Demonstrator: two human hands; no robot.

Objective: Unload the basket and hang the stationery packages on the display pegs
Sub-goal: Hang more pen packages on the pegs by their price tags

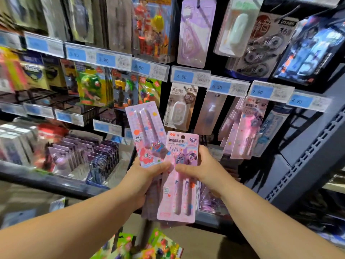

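Before shelf [46,176], L hand [147,178] grips tilted pink pen pkg [145,131]; R hand [203,171] grips upright pen pkg [179,195].

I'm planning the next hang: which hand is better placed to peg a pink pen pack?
Probably the right hand: it pinches the front pack, hole upward, and the matching hung packs lie on its side. The left hand grips the other packs.

Blue price tags [182,77] flank a slotted grey upright [315,157].
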